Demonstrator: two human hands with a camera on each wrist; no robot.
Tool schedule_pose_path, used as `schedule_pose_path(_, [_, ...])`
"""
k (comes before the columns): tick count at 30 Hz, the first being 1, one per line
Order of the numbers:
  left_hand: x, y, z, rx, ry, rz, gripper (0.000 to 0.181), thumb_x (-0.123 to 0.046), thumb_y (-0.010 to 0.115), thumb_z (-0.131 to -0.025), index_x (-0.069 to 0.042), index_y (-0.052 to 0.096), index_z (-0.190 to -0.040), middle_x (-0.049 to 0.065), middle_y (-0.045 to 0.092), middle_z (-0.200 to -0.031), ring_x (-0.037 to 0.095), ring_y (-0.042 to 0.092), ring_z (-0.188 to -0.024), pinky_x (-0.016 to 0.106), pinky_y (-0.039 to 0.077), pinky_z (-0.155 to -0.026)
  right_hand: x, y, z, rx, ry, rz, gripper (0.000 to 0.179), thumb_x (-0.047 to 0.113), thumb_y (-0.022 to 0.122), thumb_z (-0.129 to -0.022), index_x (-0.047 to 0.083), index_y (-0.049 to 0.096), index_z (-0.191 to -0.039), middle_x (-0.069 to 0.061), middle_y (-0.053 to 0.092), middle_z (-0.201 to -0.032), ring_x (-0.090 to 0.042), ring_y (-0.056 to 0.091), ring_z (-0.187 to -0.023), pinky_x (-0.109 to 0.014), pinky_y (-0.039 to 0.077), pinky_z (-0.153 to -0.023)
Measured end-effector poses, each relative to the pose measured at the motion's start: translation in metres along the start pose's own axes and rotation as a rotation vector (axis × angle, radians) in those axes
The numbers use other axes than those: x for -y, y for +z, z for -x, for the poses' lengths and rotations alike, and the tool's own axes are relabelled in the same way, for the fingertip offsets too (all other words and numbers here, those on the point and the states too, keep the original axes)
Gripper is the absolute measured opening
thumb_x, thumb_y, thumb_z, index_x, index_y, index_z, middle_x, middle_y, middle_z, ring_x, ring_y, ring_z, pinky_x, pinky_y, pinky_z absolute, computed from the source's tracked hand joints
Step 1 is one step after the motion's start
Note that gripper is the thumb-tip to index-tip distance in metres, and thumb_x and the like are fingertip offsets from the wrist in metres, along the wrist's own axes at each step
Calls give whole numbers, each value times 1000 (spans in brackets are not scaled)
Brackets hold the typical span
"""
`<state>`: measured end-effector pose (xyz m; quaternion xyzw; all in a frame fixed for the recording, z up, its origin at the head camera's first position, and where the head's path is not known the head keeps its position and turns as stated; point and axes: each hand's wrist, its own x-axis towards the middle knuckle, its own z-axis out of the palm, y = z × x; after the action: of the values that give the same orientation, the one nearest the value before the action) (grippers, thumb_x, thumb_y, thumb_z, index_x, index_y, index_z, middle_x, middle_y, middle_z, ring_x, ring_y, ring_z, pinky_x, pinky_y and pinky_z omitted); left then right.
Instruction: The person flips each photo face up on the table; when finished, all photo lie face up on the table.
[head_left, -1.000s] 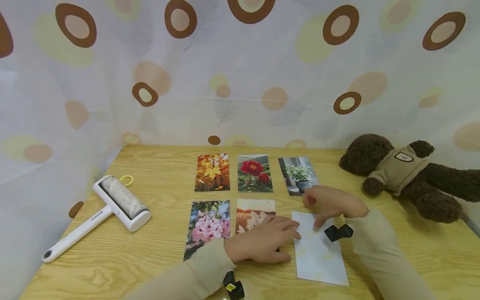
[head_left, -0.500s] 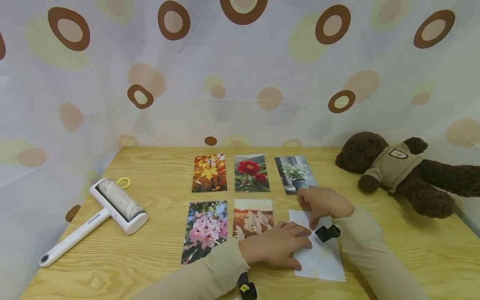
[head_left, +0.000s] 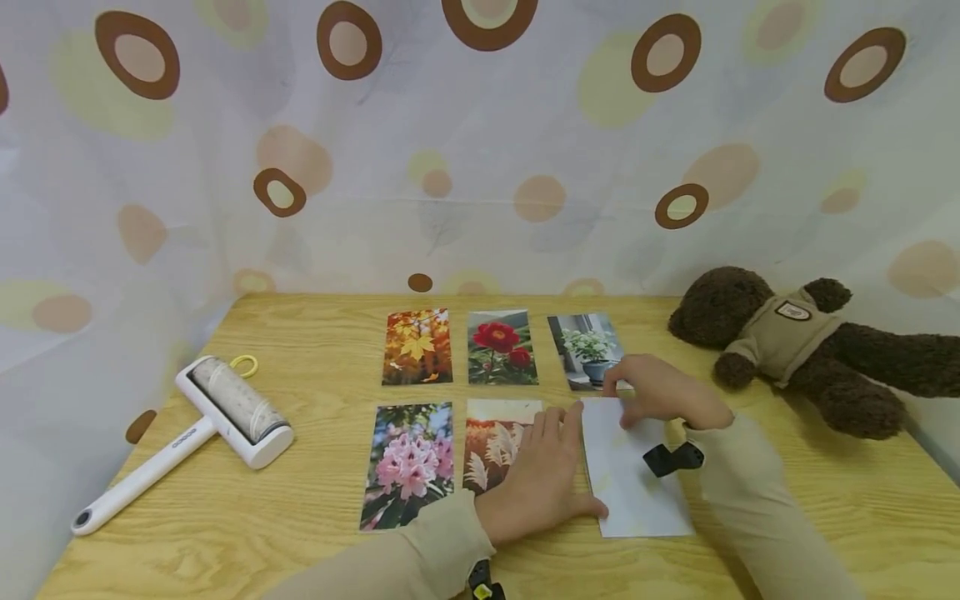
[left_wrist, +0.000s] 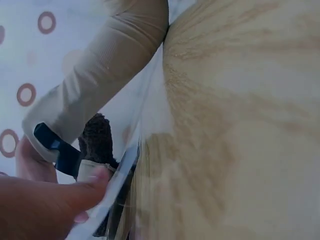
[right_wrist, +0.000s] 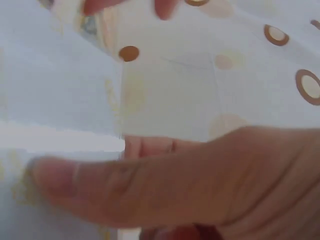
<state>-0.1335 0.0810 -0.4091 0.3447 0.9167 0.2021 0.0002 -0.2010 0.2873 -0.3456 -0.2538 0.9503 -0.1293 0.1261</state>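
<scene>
A photo print (head_left: 637, 492), its white back with faint yellow marks facing up, is tilted with its far end raised in the head view. My right hand (head_left: 663, 392) pinches that far end; in the right wrist view its thumb (right_wrist: 115, 187) lies on the white face, with the fingers behind. My left hand (head_left: 536, 479) is at the print's left edge, fingers extended and thumb touching near the lower corner. Under that hand, a pampas grass photo (head_left: 495, 442) is partly covered. The left wrist view shows the print edge-on beside the left thumb (left_wrist: 82, 195).
Left of the hands lies a pink flower photo (head_left: 408, 467). Behind are an autumn leaf photo (head_left: 416, 346), a red flower photo (head_left: 502, 346) and a potted plant photo (head_left: 585, 346). A lint roller (head_left: 236, 408) lies left, a brown teddy bear (head_left: 787, 333) right. A patterned curtain (head_left: 480, 242) hangs behind.
The photo print has gone from lying on the table to having its far end lifted by my right hand. My left hand's fingers have turned to point away along its edge.
</scene>
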Motion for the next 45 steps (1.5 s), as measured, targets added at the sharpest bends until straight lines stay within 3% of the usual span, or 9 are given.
schedule_pose_path(3, [3,0,1,-26,-14,171,100,-45,74,-81,-4,14,-150,9,52,-125,16,52,-110,30,44,-91,0,-4,4,-38,-41,-60,22,8,80,-75,13,65,-90,4,52,-69,-10,44,-62,-27,40,-61])
schedule_pose_path(6, [6,1,-1,-93,60,372,76,-18,64,-93,1,15,-148,6,63,-108,7,60,-86,19,47,-76,0,-6,6,-58,-73,-130,19,7,75,-81,9,62,-95,7,48,-61,-5,43,-53,-23,38,-56])
schedule_pose_path(8, [8,2,-3,-160,121,496,63,-2,56,-93,2,20,-144,4,65,-93,2,55,-69,13,43,-64,1,-7,8,-41,-78,-188,17,8,70,-86,5,58,-98,7,55,-61,-4,49,-52,-23,42,-54])
schedule_pose_path(13, [9,2,-6,-243,152,640,54,7,52,-91,-2,32,-140,11,66,-107,12,63,-81,13,46,-71,2,-9,9,110,-7,-403,26,25,54,-99,1,50,-108,-2,66,-67,-18,65,-60,-31,51,-55])
schedule_pose_path(19, [9,0,-5,-186,200,587,62,6,59,-87,-12,38,-143,9,55,-133,20,60,-111,26,49,-91,-2,-12,12,150,-63,-487,26,23,45,-103,-1,45,-114,-7,66,-72,-30,65,-62,-38,52,-54])
schedule_pose_path(26, [7,3,-4,-135,312,463,77,-15,70,-83,-13,31,-149,2,30,-156,18,36,-140,37,38,-109,-3,-14,12,161,-136,-544,38,21,35,-106,-6,39,-133,-11,65,-66,-33,65,-60,-40,52,-51])
schedule_pose_path(37, [6,1,-4,45,281,367,84,-44,64,-89,-20,18,-155,-4,6,-162,22,28,-144,45,36,-109,-11,-25,21,194,-345,-604,17,5,38,-103,0,54,-103,-10,63,-82,-24,63,-67,-37,54,-61])
schedule_pose_path(41, [8,2,-3,57,290,367,79,-48,58,-92,-19,18,-155,-3,3,-163,21,25,-146,41,35,-110,-17,-28,25,181,-408,-601,16,0,41,-101,1,56,-101,-11,59,-87,-26,60,-71,-35,54,-64])
schedule_pose_path(45, [8,3,-2,63,283,330,77,-49,56,-92,-18,22,-154,-2,3,-163,21,23,-146,42,32,-112,-23,-29,26,206,-391,-588,15,1,45,-100,0,59,-105,-12,61,-86,-25,59,-71,-35,53,-67])
